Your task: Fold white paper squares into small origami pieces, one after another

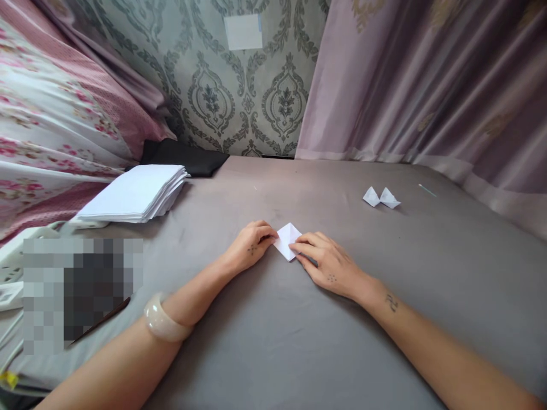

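A small white folded paper, diamond-shaped from here, lies on the grey cloth surface in front of me. My left hand pinches its left corner, fingers pressed together. At the paper's right side is my right hand, its thumb and fingertips closed on the edge and lower right part. Crease lines show on the paper's upper face. Farther back on the right stands a finished-looking white folded paper piece with two pointed parts, touched by neither hand.
A thick stack of white paper lies at the left, before a black flat item. White power strips with cables and a blurred-out dark object are nearer left. A thin greenish stick lies far right. Curtains hang behind.
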Demonstrator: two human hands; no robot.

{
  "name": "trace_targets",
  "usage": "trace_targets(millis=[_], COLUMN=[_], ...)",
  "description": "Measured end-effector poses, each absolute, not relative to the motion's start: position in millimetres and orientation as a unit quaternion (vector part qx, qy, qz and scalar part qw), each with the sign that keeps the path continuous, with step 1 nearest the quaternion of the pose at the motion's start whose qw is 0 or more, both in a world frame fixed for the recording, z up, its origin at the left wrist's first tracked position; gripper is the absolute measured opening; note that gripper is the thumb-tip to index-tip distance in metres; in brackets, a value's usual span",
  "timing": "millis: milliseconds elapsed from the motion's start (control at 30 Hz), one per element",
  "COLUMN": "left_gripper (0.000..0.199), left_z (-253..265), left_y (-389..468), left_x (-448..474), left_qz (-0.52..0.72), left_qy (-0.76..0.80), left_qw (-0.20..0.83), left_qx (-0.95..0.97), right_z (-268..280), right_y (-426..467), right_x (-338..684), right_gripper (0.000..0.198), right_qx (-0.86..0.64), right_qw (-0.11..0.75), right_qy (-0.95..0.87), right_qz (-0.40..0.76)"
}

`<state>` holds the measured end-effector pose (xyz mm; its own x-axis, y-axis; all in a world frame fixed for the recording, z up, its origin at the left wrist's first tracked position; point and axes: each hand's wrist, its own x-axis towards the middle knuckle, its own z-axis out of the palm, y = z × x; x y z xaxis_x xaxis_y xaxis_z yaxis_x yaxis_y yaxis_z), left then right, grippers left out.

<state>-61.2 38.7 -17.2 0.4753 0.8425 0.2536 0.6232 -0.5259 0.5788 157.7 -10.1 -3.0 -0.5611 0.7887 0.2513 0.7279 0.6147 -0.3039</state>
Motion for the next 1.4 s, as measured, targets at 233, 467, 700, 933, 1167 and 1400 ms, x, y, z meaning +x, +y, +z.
trace_targets(millis=[233,467,700,933,1167,1400], left_gripper=[0.022,0.026,0.032,0.033,0.027,0.028], left_z=[-16.6,-19.0,-25.0,-26.2,-32.3,-31.4], left_y=[43.5,42.4,35.3,37.9,32.9,31.6], left_x=[-61.4,-57.5,-46.8,-43.9,-38.3,-36.7], left_qz=[0.275,0.272,0.253,0.229,0.272,0.252], left_qy=[0.480,0.496,0.340,0.372,0.392,0.387], left_qw=[0.289,0.256,0.118,0.134,0.136,0.108], left_qx=[0.781,0.784,0.898,0.889,0.868,0.880], right_z=[-0.6,8.8,6.7,9.3,11.7,-19.6], right_y=[-10.4,-21.0,-24.7,-30.1,-20.2,14.7], right_x=[160.1,153.9,150.2,151.4,162.5,176.9], right_gripper=[0.035,0.034,0.036,0.038,0.031,0.032], right_qx=[-0.423,-0.427,-0.433,-0.427,-0.403,-0.537], right_qw=[0.152,0.108,0.106,0.103,0.153,0.400], right_qy=[-0.889,-0.896,-0.895,-0.897,-0.885,-0.712], right_qz=[0.088,0.049,0.028,0.056,0.178,0.211])
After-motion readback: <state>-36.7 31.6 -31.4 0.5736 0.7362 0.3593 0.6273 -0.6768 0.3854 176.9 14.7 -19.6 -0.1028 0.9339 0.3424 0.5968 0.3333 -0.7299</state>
